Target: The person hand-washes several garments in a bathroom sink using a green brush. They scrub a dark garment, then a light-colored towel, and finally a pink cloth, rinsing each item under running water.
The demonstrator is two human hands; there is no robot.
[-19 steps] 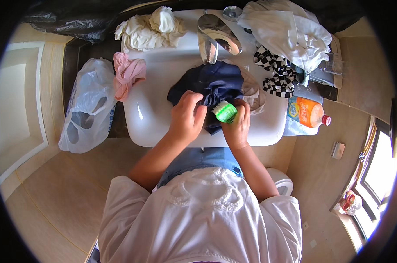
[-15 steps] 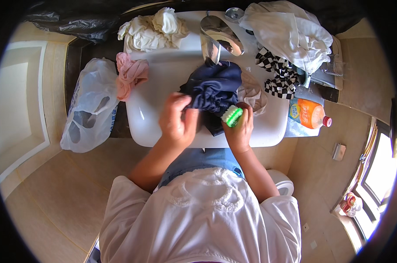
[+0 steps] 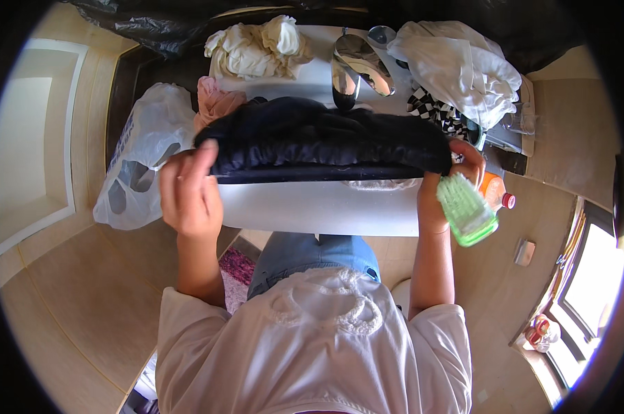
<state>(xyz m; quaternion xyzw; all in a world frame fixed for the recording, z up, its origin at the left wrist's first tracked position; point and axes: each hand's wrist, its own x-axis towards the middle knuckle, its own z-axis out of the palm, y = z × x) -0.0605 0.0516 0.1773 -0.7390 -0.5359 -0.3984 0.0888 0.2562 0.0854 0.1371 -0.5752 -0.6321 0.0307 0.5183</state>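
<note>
A dark navy garment (image 3: 326, 148) with a gathered, elastic-looking edge is stretched sideways above the white sink (image 3: 312, 210). Its left end is pinched in my left hand (image 3: 191, 196), thumb and fingers closed on the cloth. My right hand (image 3: 433, 203) grips the other end. A green scrub brush (image 3: 469, 214) with pale bristles sits at that same hand, blurred by motion and tilted outward. How the fingers share the brush and the cloth is partly hidden. Most of a pale cloth (image 3: 381, 184) in the basin is covered by the garment.
A chrome faucet (image 3: 346, 72) stands behind the garment. Cream cloth (image 3: 257, 52), pink cloth (image 3: 217, 100) and a plastic bag (image 3: 143, 152) lie to the left. On the right are a white cloth (image 3: 457, 65), checkered fabric (image 3: 436, 110) and an orange bottle (image 3: 492, 190).
Both hands have moved apart and the bunched garment has been lifted and spread wide between them. The brush has gone right with my right hand. My left hand has closed on the cloth.
</note>
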